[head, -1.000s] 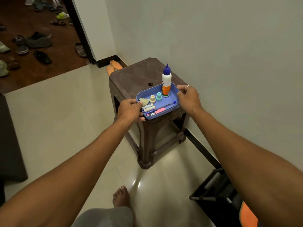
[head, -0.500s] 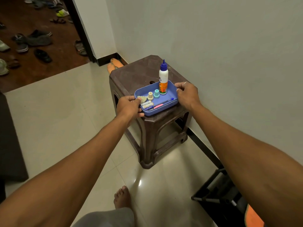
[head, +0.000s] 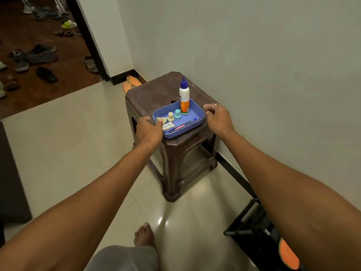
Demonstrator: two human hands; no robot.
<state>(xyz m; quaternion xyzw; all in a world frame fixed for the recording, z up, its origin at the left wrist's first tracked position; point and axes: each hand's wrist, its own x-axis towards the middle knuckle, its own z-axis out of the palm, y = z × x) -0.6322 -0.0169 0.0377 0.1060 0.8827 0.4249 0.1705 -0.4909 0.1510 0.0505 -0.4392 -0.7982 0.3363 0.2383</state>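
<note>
A blue plastic tray (head: pixel 196 112) stands on a brown plastic stool (head: pixel 156 92) beside the wall. In it a white and orange glue bottle (head: pixel 184 98) with a blue cap stands upright. A cream cap (head: pixel 170 116), a teal cap (head: pixel 177 114), a pen (head: pixel 185 123), batteries (head: pixel 168 126) and a small pale piece (head: pixel 162 119) also lie in the tray. My left hand (head: pixel 148 131) holds the tray's left end, with the thumb over the rim. My right hand (head: pixel 217 118) hovers by the right end with loosely curled fingers, and that rim shows in full.
The wall runs close along the stool's right side. A black frame with an orange part (head: pixel 259 229) lies on the tiled floor at the lower right. My bare foot (head: pixel 144 234) is in front of the stool. Several shoes (head: pixel 42 55) lie on the dark floor beyond the doorway.
The tray went down and back onto the stool's top. My right hand's thumb has come off the right rim; the left hand stays on the left end.
</note>
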